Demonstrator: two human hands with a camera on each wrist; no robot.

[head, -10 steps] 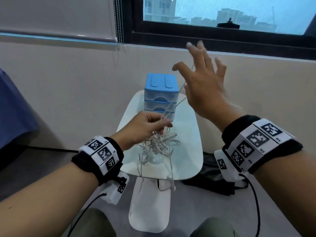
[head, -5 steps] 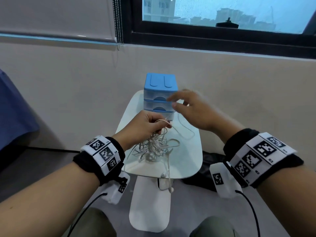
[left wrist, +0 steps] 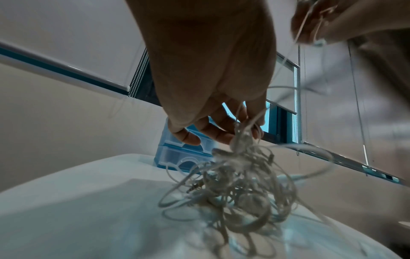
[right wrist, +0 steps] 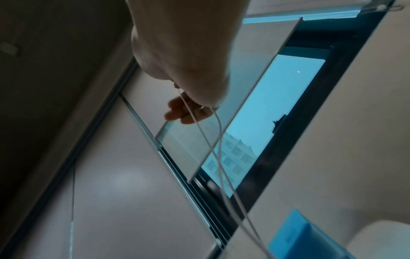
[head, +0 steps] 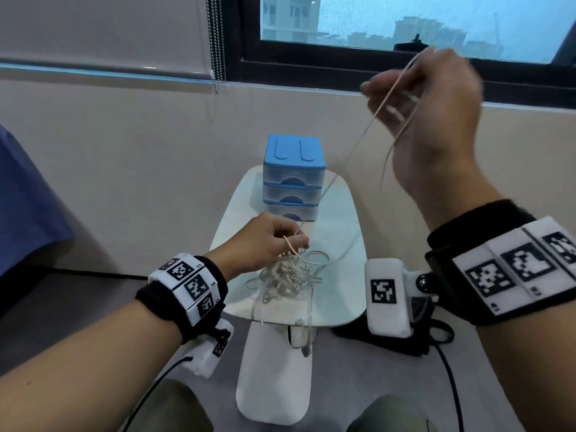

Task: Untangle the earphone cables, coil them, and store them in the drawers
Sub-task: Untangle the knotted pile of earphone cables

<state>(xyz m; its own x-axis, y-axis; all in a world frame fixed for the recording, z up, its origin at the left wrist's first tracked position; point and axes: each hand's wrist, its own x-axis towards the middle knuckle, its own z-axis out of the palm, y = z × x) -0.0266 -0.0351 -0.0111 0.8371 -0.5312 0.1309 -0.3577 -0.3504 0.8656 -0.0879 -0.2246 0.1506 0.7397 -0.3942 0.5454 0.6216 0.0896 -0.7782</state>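
A tangle of white earphone cables (head: 288, 275) (left wrist: 235, 191) hangs just above the small white table (head: 339, 232). My left hand (head: 268, 241) (left wrist: 221, 129) pinches the top of the tangle. One strand (head: 352, 151) (right wrist: 213, 140) runs up and to the right from there. My right hand (head: 424, 101) (right wrist: 188, 108) is raised near the window and grips that strand, pulling it taut. The blue three-drawer box (head: 293, 177) (left wrist: 177, 154) (right wrist: 303, 236) stands at the table's far end, all drawers shut.
An earbud and a cable end (head: 307, 338) dangle over the table's near edge. A black bag (head: 389, 338) lies on the floor to the right of the table. A bead chain (head: 216, 42) hangs from the window blind at the back left.
My right hand has risen from near the drawer box up to the window level, drawing a strand out of the tangle. The left hand stays put, holding the tangle.
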